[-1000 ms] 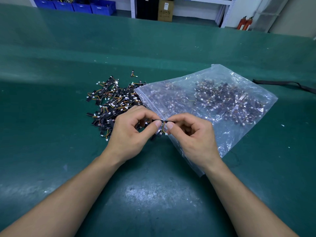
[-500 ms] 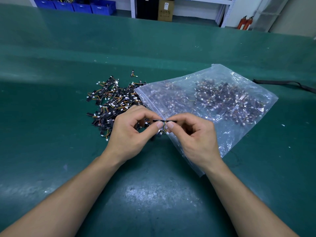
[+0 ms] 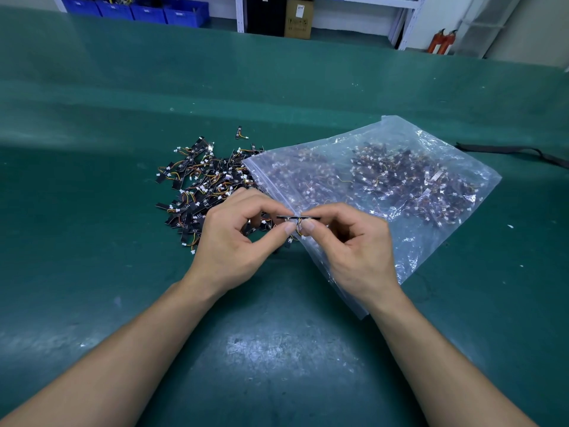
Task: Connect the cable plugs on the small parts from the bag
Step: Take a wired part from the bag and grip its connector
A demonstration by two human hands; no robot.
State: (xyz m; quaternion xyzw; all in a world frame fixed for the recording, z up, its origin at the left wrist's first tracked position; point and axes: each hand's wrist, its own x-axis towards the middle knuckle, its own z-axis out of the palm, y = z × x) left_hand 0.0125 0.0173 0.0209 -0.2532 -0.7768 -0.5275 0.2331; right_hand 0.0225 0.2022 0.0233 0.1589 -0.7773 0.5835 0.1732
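Near bag (image 3: 400,135), left hand (image 3: 228,241) and right hand (image 3: 360,251) pinch 1 part (image 3: 284,216) (black).

No text, number or brand can be read. Dark print and a framed mark are seen on the front of the brown cardboard box (image 3: 298,26) that stands under the shelving beyond the table, but they are too small and blurred to be made out.
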